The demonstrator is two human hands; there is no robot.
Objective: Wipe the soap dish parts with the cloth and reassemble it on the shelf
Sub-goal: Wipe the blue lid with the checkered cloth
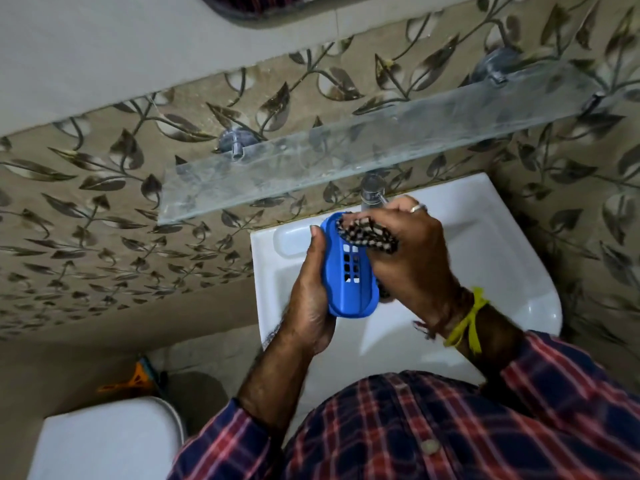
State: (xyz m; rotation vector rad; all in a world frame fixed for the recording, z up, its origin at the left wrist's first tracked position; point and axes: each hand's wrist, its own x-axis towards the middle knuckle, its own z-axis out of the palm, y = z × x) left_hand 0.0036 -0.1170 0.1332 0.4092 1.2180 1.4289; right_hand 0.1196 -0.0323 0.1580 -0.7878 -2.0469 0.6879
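A blue plastic soap dish part (pixel 349 289) with a grid of square holes is held over the white sink. My left hand (pixel 311 303) grips it along its left edge, thumb near the top. My right hand (pixel 408 251) is closed on a dark checked cloth (pixel 367 233) and presses it against the upper end of the blue part. The glass shelf (pixel 346 157) runs across the wall above the sink with nothing standing on it. No other soap dish part shows.
A white wash basin (pixel 485 258) lies under my hands, with a metal tap (pixel 372 190) at its back edge. A white toilet tank (pixel 104 441) sits at lower left, an orange object (pixel 138 379) behind it. Leaf-patterned tiles cover the wall.
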